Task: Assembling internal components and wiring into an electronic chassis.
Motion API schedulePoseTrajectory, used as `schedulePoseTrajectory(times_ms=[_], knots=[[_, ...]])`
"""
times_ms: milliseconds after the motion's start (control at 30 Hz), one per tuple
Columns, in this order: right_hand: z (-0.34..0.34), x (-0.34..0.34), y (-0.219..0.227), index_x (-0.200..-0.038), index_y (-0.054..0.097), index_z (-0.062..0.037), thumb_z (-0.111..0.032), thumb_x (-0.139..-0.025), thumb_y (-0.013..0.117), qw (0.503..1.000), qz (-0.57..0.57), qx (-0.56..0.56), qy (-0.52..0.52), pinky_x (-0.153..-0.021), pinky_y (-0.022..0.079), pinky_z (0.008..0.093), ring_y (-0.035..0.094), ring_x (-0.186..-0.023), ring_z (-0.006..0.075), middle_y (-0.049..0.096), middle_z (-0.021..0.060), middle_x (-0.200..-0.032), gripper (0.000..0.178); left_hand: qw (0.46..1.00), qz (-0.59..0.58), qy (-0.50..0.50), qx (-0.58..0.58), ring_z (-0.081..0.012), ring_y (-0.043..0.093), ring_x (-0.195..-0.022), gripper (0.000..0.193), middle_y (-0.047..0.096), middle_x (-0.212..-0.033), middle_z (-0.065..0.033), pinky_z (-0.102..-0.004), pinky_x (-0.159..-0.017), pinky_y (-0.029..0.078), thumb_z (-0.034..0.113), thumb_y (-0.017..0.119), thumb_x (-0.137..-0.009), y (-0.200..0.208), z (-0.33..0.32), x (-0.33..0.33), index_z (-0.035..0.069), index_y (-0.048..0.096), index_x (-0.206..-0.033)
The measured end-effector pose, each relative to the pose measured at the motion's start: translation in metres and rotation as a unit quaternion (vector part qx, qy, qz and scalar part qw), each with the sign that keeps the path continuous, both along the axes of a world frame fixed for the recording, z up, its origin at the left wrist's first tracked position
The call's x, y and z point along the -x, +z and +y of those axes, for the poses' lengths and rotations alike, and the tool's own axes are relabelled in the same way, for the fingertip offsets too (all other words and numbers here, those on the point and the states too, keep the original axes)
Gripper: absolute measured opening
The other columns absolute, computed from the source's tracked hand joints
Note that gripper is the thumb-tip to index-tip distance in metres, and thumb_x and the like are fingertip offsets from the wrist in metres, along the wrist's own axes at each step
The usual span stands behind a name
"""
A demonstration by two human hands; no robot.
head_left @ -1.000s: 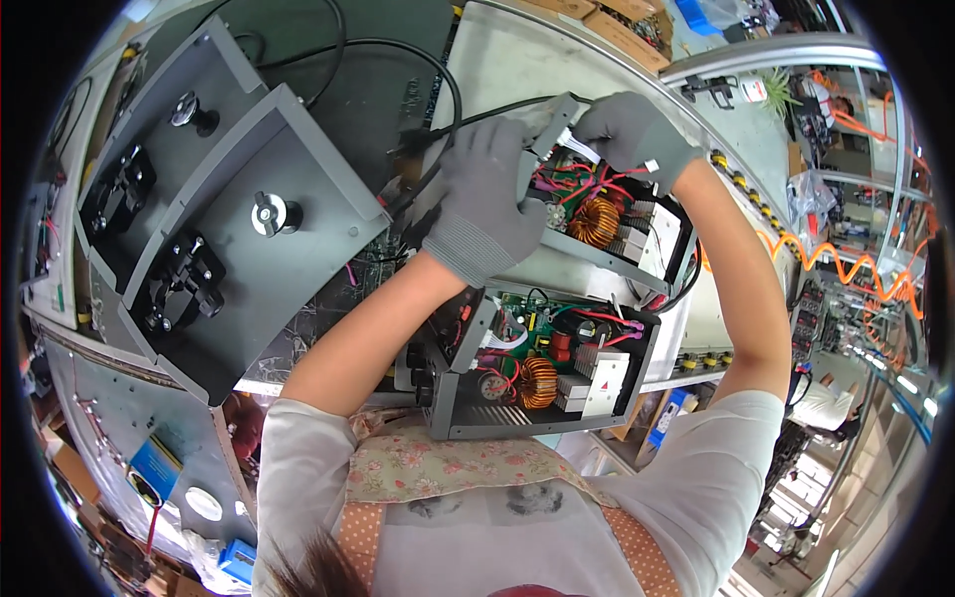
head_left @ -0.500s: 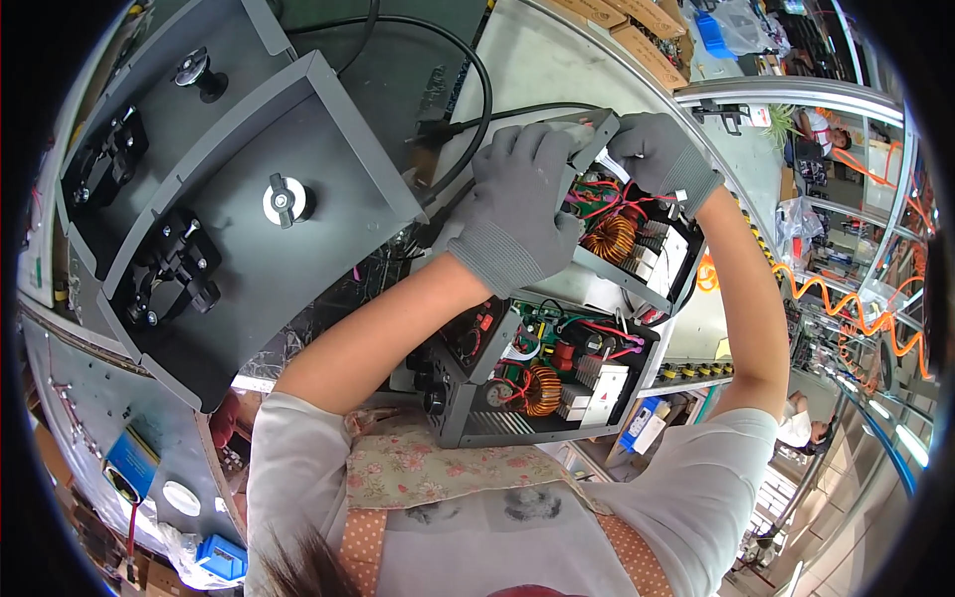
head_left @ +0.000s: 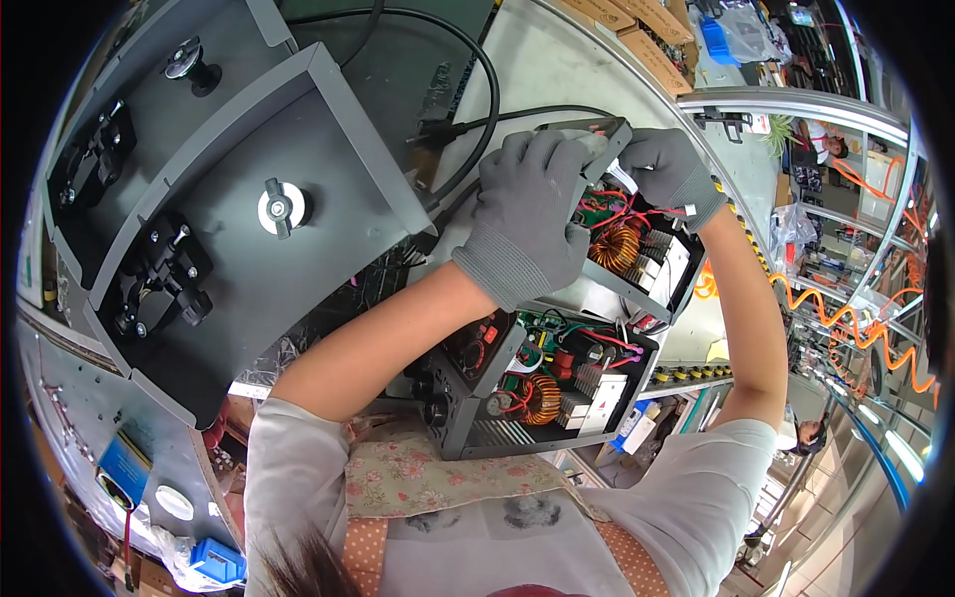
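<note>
Both hands wear grey knit gloves and work at the farther of two opened grey electronic units. My left hand (head_left: 527,214) is wrapped over its front panel (head_left: 609,149), fingers curled round it. Behind that panel, my right hand (head_left: 668,174) is closed at a white cable (head_left: 621,177); its fingertips are partly hidden. Inside the farther unit are a copper-wound coil (head_left: 615,246), red wires and pale heat sinks (head_left: 665,261). A similar open unit (head_left: 527,448) stands nearer me, showing its own copper coil (head_left: 538,398), green board and knobs on its front.
Two grey metal covers (head_left: 343,129) with black fittings lie at the left. A thick black cable (head_left: 494,95) loops across the bench beyond my left hand. Cardboard boxes (head_left: 657,50) stand at the far edge. An orange coiled hose (head_left: 826,308) hangs at the right.
The hands and the farther unit's panel appear slightly further right in the picture, while the covers appear slightly further left. The hold of both hands looks much the same.
</note>
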State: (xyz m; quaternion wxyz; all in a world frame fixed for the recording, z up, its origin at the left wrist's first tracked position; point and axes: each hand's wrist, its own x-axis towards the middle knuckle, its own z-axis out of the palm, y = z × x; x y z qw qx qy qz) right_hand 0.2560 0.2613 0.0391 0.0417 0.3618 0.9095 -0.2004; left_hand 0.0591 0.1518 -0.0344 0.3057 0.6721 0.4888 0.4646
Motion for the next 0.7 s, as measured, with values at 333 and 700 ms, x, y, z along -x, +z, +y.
schedulePoseTrajectory(times_ms=[333,700], knots=[[0.003,-0.001,0.0039,-0.082,0.071,-0.0065,0.005,-0.067,0.065,0.999,-0.044,-0.016,-0.002,-0.066,0.053,0.0358,0.066,-0.077,0.0299,0.069,0.0108,-0.081,0.02,0.998,0.031,-0.023,0.047,-0.0348,0.042,-0.113,0.064,0.045,-0.123,-0.0154,-0.0512,-0.095,0.034,0.014,0.067,-0.062,0.002,0.0013,0.0018,0.004,0.046,-0.121],[0.0027,-0.0008,0.0016,-0.079,0.069,-0.0066,0.0,-0.07,0.065,0.997,-0.054,-0.041,0.029,-0.064,0.052,0.0369,0.065,-0.077,0.0299,0.067,0.0095,-0.08,0.011,0.999,0.034,-0.013,0.031,-0.035,0.043,-0.112,0.061,0.045,-0.122,-0.0152,-0.051,-0.094,0.034,0.014,0.068,-0.062,0.0023,0.0008,0.002,0.004,0.046,-0.118]])
